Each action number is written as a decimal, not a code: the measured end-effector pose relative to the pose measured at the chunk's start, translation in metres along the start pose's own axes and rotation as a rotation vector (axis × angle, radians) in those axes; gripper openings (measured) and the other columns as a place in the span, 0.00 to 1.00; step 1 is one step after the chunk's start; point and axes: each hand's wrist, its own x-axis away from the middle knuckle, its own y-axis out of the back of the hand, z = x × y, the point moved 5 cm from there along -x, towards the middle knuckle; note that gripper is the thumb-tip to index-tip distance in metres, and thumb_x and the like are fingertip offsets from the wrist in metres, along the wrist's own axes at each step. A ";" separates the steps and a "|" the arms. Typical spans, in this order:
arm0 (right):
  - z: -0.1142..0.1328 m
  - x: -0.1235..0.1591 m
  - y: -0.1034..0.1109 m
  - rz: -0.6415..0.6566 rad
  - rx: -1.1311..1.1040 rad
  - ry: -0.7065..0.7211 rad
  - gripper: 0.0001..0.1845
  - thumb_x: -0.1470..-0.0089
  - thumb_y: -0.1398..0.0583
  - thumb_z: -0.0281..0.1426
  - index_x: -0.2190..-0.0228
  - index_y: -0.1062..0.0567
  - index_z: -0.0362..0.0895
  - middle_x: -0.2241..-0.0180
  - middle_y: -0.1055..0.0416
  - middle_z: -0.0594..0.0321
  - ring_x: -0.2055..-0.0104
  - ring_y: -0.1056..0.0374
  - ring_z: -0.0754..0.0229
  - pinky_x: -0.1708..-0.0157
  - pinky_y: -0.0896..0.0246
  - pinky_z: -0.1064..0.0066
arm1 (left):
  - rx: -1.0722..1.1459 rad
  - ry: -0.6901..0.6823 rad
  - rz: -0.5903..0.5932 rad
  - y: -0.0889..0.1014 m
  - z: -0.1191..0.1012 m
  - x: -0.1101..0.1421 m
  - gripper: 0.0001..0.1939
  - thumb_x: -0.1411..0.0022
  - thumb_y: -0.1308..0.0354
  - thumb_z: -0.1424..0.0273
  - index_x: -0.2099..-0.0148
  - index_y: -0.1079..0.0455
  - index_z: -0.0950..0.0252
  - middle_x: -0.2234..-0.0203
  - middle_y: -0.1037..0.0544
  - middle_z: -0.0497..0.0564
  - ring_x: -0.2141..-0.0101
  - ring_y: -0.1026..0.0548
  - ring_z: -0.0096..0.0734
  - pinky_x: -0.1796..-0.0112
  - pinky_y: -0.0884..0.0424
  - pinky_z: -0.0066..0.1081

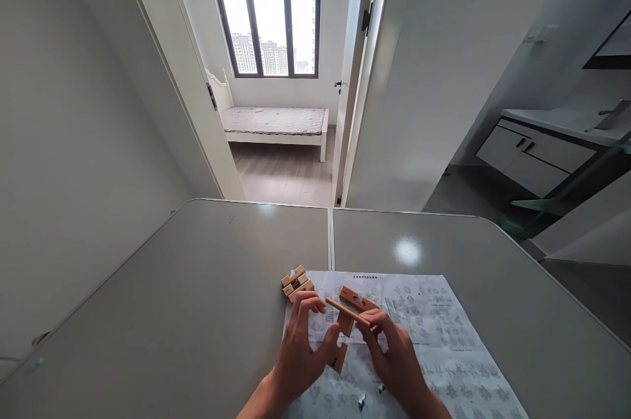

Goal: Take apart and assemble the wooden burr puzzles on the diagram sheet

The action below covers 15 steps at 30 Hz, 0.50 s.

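My right hand (394, 346) pinches one end of a thin wooden stick (345, 310), which slants up to the left above the paper sheet. Just under it is a wooden block (344, 325), partly covered by the stick; whether the two touch, I cannot tell. My left hand (303, 343) has its thumb and fingers apart, close to the stick's far end. By the left thumb lies a notched wooden piece (340, 358), partly hidden. Behind the stick rests a darker notched wooden bar (359, 299). Beyond my left fingers sits a cluster of wooden blocks (297, 283) fitted together.
A printed paper sheet (458, 340) with rows of small drawings covers part of the grey table (197, 287). Small torn scraps (361, 402) lie near my right wrist. Past the table are a doorway, a bed (276, 120) and a sink cabinet (537, 149).
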 end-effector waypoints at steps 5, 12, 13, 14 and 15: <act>0.002 -0.001 0.005 -0.053 -0.017 -0.020 0.07 0.29 0.42 0.30 0.63 0.33 0.50 0.64 0.19 0.60 0.65 0.20 0.57 0.72 0.25 0.73 | -0.013 0.106 0.010 -0.005 0.009 0.004 0.06 0.28 0.44 0.69 0.60 0.39 0.59 0.70 0.29 0.44 0.70 0.27 0.30 0.65 0.27 0.29; 0.006 -0.001 0.004 -0.018 -0.064 -0.025 0.07 0.28 0.42 0.33 0.63 0.32 0.51 0.63 0.17 0.61 0.67 0.19 0.58 0.72 0.24 0.73 | 0.265 0.345 0.437 -0.033 0.014 0.016 0.09 0.25 0.48 0.66 0.46 0.39 0.59 0.76 0.25 0.40 0.80 0.32 0.25 0.74 0.34 0.24; 0.005 -0.001 0.003 -0.011 -0.062 -0.031 0.06 0.28 0.42 0.33 0.62 0.31 0.50 0.62 0.17 0.61 0.68 0.19 0.58 0.72 0.24 0.73 | 0.295 0.364 0.448 -0.034 0.014 0.017 0.10 0.25 0.48 0.65 0.44 0.39 0.59 0.76 0.26 0.40 0.80 0.32 0.25 0.74 0.34 0.24; 0.004 -0.001 0.002 -0.002 -0.054 -0.040 0.04 0.28 0.42 0.33 0.61 0.29 0.50 0.62 0.16 0.61 0.69 0.19 0.59 0.72 0.23 0.72 | 0.313 0.377 0.446 -0.034 0.014 0.016 0.11 0.25 0.49 0.65 0.44 0.38 0.60 0.77 0.27 0.40 0.81 0.33 0.25 0.74 0.34 0.24; 0.003 -0.001 0.001 0.007 -0.042 -0.046 0.03 0.28 0.42 0.33 0.58 0.28 0.50 0.62 0.16 0.61 0.71 0.20 0.59 0.73 0.23 0.72 | 0.322 0.381 0.441 -0.034 0.013 0.016 0.11 0.24 0.48 0.64 0.44 0.37 0.60 0.77 0.28 0.40 0.81 0.33 0.24 0.74 0.34 0.23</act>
